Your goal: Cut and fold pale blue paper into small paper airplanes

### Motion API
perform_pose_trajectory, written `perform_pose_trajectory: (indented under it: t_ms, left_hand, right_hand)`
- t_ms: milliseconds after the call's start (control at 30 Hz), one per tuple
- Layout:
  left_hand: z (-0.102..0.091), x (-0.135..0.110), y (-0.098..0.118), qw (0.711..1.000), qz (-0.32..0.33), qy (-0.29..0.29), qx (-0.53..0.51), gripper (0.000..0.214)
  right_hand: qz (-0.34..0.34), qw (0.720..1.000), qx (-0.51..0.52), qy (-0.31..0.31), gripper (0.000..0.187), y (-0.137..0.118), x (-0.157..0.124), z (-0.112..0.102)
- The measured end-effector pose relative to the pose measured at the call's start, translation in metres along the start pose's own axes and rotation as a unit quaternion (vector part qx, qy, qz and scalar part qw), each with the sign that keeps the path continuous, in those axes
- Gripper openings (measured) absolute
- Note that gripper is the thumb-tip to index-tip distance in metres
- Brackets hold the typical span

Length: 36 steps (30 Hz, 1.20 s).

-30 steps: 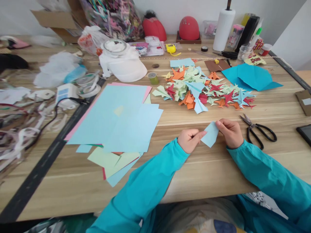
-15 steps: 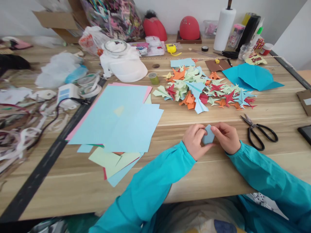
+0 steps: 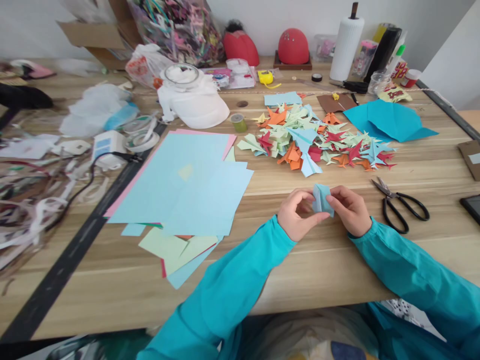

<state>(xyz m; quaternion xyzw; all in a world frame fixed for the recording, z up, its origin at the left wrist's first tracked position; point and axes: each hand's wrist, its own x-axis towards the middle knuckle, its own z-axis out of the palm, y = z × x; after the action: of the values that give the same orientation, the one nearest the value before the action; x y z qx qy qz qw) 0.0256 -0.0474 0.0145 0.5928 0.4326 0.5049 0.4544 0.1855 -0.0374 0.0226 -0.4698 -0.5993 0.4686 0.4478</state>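
Between my two hands is a small folded piece of light blue paper (image 3: pixel 321 199), its creases partly opened out. My left hand (image 3: pixel 296 212) pinches its left side, thumb below and fingers behind. On the right side, my right hand (image 3: pixel 348 209) grips it between thumb and fingers. Beyond my hands lies a heap of folded paper cranes and planes (image 3: pixel 300 135) in pale green, orange, red and light blue. Black-handled scissors (image 3: pixel 399 202) rest to the right of my right hand, blades slightly apart. Large light blue sheets (image 3: pixel 183 195) are stacked to the left.
Pale green paper scraps (image 3: pixel 165 245) stick out below the stack. A spool of green thread (image 3: pixel 238 122) stands behind it. Crumpled teal paper (image 3: pixel 388 120) lies at the back right. White ribbons and strips (image 3: pixel 41 205) clutter the left side. A yellow tape measure (image 3: pixel 265 76) sits at the back.
The blue paper has gone from a flat, closed shape to a partly unfolded one showing its inner creases. My left hand has shifted slightly left, its thumb and fingers wider apart.
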Motion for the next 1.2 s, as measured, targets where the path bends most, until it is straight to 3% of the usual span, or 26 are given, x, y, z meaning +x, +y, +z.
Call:
perform_pose_trajectory:
  t_ms: [100, 233, 367, 567, 733, 1000, 1200]
  left_hand:
    - [0.0, 0.0, -0.001, 0.993, -0.038, -0.021, -0.107, 0.038]
    - [-0.003, 0.003, -0.002, 0.98, -0.076, -0.044, -0.181, 0.05]
    - [-0.007, 0.006, -0.002, 0.978, -0.123, -0.035, -0.167, 0.052]
    - [-0.008, 0.009, 0.001, 0.977, -0.137, 0.006, -0.162, 0.037]
    - [-0.008, 0.012, -0.001, 0.976, -0.166, 0.037, -0.136, 0.039]
    - [-0.008, 0.016, -0.003, 0.98, -0.159, 0.057, -0.107, 0.033]
    - [-0.003, 0.017, -0.001, 0.984, -0.14, 0.059, -0.092, 0.029]
  right_hand:
    - [-0.011, 0.999, -0.013, 0.043, 0.032, 0.001, 0.002, -0.002]
    - [-0.021, 0.998, -0.038, 0.05, 0.033, 0.003, 0.003, -0.005]
    - [-0.023, 0.997, -0.056, 0.043, 0.032, 0.003, 0.002, -0.004]
    - [-0.02, 0.999, -0.032, 0.022, 0.03, 0.006, 0.001, -0.003]
    - [-0.021, 0.999, -0.029, -0.002, 0.026, 0.009, 0.0, -0.004]
    - [0.006, 0.999, 0.032, -0.019, 0.034, 0.01, 0.003, -0.001]
    - [-0.001, 1.0, 0.006, -0.025, 0.032, 0.012, 0.005, 0.0]
